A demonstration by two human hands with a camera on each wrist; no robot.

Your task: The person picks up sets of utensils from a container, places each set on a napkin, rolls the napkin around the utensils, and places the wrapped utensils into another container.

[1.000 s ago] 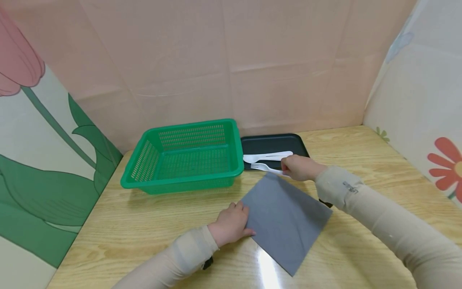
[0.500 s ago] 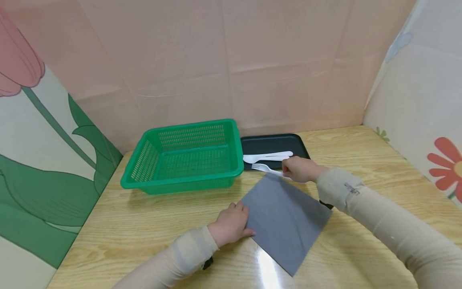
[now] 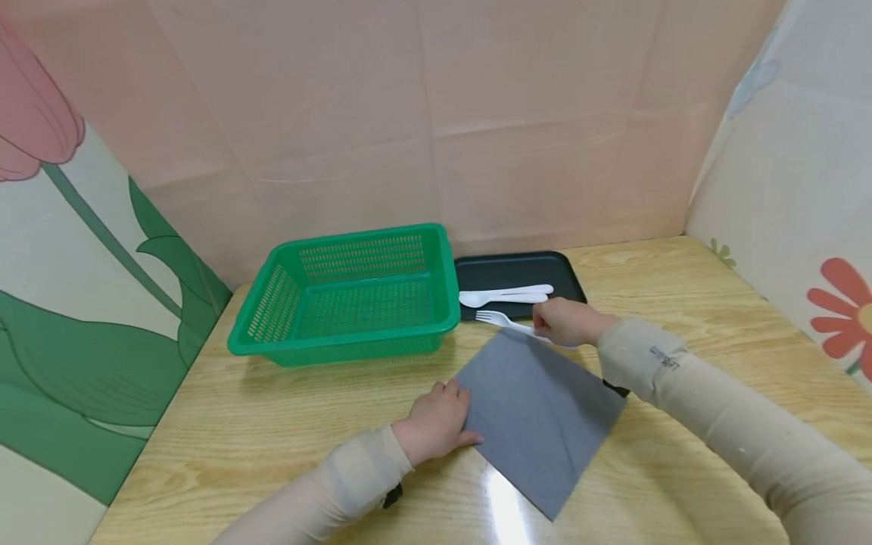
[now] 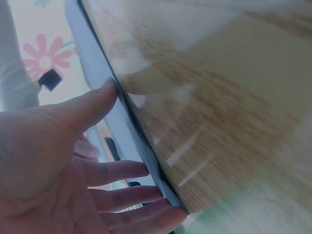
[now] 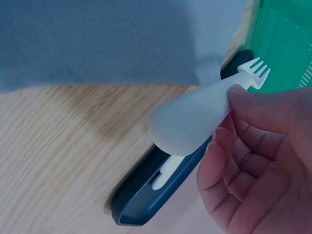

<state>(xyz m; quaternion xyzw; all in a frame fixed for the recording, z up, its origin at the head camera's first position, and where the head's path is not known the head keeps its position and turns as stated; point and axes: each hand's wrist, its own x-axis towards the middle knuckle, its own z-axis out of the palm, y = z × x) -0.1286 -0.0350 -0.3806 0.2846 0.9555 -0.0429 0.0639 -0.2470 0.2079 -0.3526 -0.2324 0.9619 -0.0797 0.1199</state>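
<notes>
Between thumb and fingers my right hand [image 3: 571, 321] pinches a white plastic fork [image 3: 504, 321], its tines pointing left toward the basket. The right wrist view shows the broad handle end of the fork [image 5: 185, 117] close up. Below it in the head view lies a grey cloth [image 3: 538, 416], turned cornerwise on the table. My left hand [image 3: 434, 421] rests at the cloth's left edge. In the left wrist view, the fingers of that left hand [image 4: 92, 165] are extended and touch the edge. Behind the fork, a white spoon [image 3: 477, 300] and another white utensil [image 3: 531, 289] lie on a black tray [image 3: 518, 265].
A green perforated plastic basket [image 3: 354, 341] stands left of the tray and overlaps its left end in view. A wood-grain table [image 3: 272, 439] carries everything. A plain pinkish sheet [image 3: 341, 113] hangs behind, with flower-printed sheets at both sides.
My right hand has shifted slightly to the right and toward me, with the fork in it. The left hand, cloth, basket and tray stay where they were.
</notes>
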